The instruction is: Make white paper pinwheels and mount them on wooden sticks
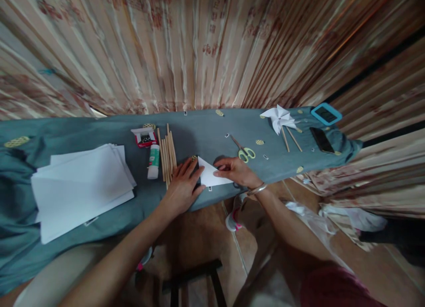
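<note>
A white sheet of paper (210, 176), folded into a triangle, lies on the cloth between my hands. My left hand (182, 185) rests flat with fingers spread, its fingertips at the paper's left edge. On the other side, my right hand (237, 170) has its fingers closed in a pinch at the paper's right part; a bracelet (257, 189) is on that wrist. Just left of my left hand is a bundle of wooden sticks (168, 152). Scissors (244, 151) with light green handles lie beyond my right hand.
A stack of white paper (83, 183) covers the left side. A glue stick (153, 161) and an open red box (145, 137) sit beside the sticks. Paper pinwheels (279, 119), a dark phone (321, 140) and a blue-framed device (326, 114) lie at right. Curtains (199, 50) hang behind.
</note>
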### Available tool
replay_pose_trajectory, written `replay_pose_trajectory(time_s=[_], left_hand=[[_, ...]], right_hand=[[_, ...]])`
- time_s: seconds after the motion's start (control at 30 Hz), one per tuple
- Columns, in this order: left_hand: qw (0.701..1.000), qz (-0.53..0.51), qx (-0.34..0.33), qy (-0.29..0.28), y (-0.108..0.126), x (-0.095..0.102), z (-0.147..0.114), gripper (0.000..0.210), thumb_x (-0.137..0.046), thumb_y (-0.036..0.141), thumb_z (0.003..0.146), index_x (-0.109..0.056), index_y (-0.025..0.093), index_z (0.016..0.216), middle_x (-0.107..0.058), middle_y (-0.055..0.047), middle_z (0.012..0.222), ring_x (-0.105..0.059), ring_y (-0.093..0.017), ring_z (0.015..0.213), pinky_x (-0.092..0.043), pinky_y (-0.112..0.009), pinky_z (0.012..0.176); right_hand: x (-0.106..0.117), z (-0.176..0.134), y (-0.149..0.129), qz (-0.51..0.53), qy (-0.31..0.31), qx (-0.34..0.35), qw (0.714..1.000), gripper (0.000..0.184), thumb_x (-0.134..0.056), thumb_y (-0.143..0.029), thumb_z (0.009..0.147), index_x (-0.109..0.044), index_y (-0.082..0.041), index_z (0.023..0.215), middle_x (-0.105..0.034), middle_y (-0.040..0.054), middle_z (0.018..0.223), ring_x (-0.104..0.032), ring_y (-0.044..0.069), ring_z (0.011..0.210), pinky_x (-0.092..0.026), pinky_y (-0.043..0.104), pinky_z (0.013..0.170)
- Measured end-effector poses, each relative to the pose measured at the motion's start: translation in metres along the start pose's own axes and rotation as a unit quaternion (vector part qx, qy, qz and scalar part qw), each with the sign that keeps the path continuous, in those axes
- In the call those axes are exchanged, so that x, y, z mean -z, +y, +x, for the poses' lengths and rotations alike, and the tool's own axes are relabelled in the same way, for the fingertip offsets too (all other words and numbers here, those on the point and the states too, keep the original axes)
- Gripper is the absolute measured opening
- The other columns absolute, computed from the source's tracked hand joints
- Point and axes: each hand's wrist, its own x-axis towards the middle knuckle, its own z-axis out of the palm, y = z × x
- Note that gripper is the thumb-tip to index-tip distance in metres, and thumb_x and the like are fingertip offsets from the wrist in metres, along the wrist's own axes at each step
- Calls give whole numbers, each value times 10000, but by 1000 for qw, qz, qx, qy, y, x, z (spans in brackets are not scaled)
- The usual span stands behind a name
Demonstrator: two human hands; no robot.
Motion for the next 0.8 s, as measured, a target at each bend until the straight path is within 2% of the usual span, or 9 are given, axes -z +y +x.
replay_pose_trajectory(time_s=[0.1,0.17,0.23,0.33,0.37,0.43,0.57,0.67,0.8], left_hand=[[985,-161,41,39,-2,5,-2,556,-529,327,900,-421,142,1414,-416,-182,1499,-373,-284,1400,-304,-524,1139],[944,-303,107,76,-1,9,-4,595,-545,367,889,-396,164,1428,-439,-164,1489,-428,-269,1366,-353,-493,1118],[861,-455,203,99,2,14,-4,575,-582,407,866,-465,151,1368,-564,-173,1372,-558,-276,1248,-480,-452,1011],[708,-631,308,76,8,21,-3,428,-626,428,849,-618,95,1118,-731,-174,1024,-724,-258,914,-596,-339,732],[672,-664,323,58,10,23,-2,371,-639,412,848,-641,86,1026,-748,-164,921,-739,-242,809,-593,-298,649],[629,-697,343,36,13,28,0,277,-652,355,850,-649,82,901,-752,-145,787,-735,-210,660,-561,-236,532],[599,-710,369,42,16,34,2,189,-586,250,901,-648,80,848,-751,-130,728,-719,-180,572,-535,-201,469],[599,-705,377,57,16,34,2,156,-585,189,894,-656,87,800,-743,-98,690,-716,-166,566,-532,-187,470],[599,-705,373,70,15,32,2,21,-683,116,799,-689,99,810,-737,-48,697,-720,-155,601,-564,-197,546]], right_hand=[[-4,3,-6,141,-11,-14,990,334,-807,-414,627,-736,-152,821,-695,3,675,-578,99,552,-417,212,503],[-6,4,-14,200,16,-8,980,326,-832,-412,595,-732,-164,782,-700,-5,688,-575,93,564,-433,219,529],[-9,4,-23,234,41,3,971,319,-848,-404,573,-732,-175,762,-703,-11,693,-573,94,574,-446,229,549],[-14,6,-32,259,53,10,964,319,-860,-400,559,-730,-176,745,-707,-13,690,-569,92,575,-450,235,560],[-15,7,-34,260,54,12,964,316,-863,-396,557,-729,-175,740,-706,-14,686,-566,91,571,-447,234,557],[-17,9,-37,260,48,19,964,304,-862,-387,563,-726,-175,732,-706,-14,687,-570,90,574,-446,233,560],[-18,12,-43,258,39,32,965,274,-857,-366,582,-734,-179,740,-715,-12,713,-589,95,605,-461,239,600],[-19,13,-46,245,36,34,968,267,-848,-368,596,-746,-182,758,-709,-14,698,-581,101,601,-453,241,588],[-19,13,-47,223,36,43,973,251,-838,-368,612,-762,-186,767,-715,-11,720,-586,110,628,-463,248,616]])
